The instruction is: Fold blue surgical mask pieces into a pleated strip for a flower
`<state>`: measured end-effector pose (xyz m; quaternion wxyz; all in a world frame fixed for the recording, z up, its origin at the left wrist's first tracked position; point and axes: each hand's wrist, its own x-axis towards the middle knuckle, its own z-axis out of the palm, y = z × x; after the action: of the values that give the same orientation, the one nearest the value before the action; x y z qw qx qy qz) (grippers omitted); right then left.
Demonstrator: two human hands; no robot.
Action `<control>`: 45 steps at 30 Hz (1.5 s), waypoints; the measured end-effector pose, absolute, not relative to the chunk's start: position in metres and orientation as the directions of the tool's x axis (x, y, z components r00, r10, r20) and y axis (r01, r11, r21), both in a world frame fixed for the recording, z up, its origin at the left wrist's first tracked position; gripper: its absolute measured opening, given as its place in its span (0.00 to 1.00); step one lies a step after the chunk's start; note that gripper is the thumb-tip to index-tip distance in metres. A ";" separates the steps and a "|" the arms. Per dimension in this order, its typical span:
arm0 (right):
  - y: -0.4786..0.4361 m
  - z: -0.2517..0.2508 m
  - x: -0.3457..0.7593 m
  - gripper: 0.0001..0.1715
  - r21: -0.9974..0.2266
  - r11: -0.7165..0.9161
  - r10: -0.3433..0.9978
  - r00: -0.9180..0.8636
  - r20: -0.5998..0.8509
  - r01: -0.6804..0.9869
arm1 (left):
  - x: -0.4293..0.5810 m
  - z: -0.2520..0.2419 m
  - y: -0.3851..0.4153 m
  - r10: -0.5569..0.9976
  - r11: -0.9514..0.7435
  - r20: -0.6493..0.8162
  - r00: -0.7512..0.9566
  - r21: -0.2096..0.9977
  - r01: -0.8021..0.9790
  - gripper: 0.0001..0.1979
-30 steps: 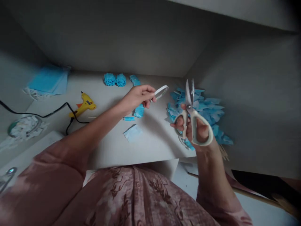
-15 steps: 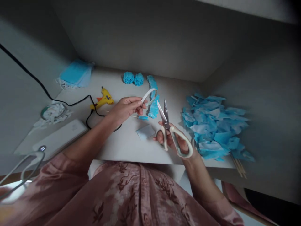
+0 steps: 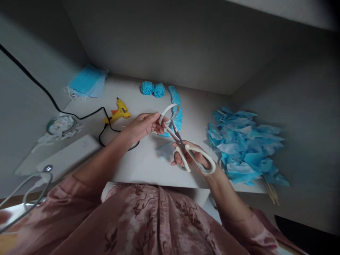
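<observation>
My left hand (image 3: 148, 124) pinches a thin white ring that looks like a narrow roll of tape (image 3: 170, 107). In my right hand (image 3: 195, 156) are scissors (image 3: 200, 161) with off-white handles, fingers through the loops. Their parted blades point up and left and reach the lower side of the roll; whether tape lies between them I cannot tell. Behind the roll a gathered blue strip (image 3: 175, 96) lies on the table. Partly covered by my left fingers, another small blue piece rests below. A small pale square (image 3: 164, 150) lies just left of the scissors.
Two blue rolled flowers (image 3: 153, 89) sit at the back. On the left are a yellow glue gun (image 3: 120, 110) with a black cord, stacked blue masks (image 3: 87, 82), white scraps (image 3: 61, 128) and a white power strip (image 3: 69, 153). A heap of blue pieces (image 3: 243, 145) covers the right, with wooden sticks (image 3: 271, 191).
The scissors have moved left and up to the roll, and their blades now overlap it in view. My left hand has kept its pinch on the roll, nearly in place.
</observation>
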<state>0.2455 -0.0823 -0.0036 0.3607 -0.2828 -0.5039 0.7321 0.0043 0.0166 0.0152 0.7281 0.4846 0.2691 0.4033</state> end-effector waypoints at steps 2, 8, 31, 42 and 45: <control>-0.080 -0.003 0.243 0.45 -0.949 -0.213 0.810 -0.585 -0.039 -0.231 | 0.005 0.013 0.017 0.839 0.208 0.004 0.544 0.922 -0.327 0.27; -0.070 -0.005 0.239 0.47 -0.963 -0.185 0.803 -0.594 -0.034 -0.195 | 0.007 0.009 0.015 0.804 0.186 0.019 0.594 0.941 -0.281 0.25; -0.067 0.005 0.220 0.36 -0.835 -0.375 0.802 -0.593 -0.074 -0.403 | 0.006 0.008 0.009 0.726 0.118 0.036 0.687 0.977 -0.176 0.08; -0.078 -0.005 0.209 0.34 -0.858 -0.336 0.828 -0.556 -0.071 -0.390 | 0.012 -0.001 0.011 0.868 0.034 0.010 0.496 0.996 -0.080 0.11; -0.082 -0.002 0.202 0.33 -0.906 -0.290 0.832 -0.549 -0.079 -0.307 | 0.016 -0.002 0.011 0.886 0.061 -0.038 0.462 0.997 -0.036 0.12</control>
<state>0.2021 -0.0819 -0.0024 0.3795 -0.2853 -0.4596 0.7506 0.0157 0.0114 -0.0016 0.6290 0.5790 0.3673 0.3663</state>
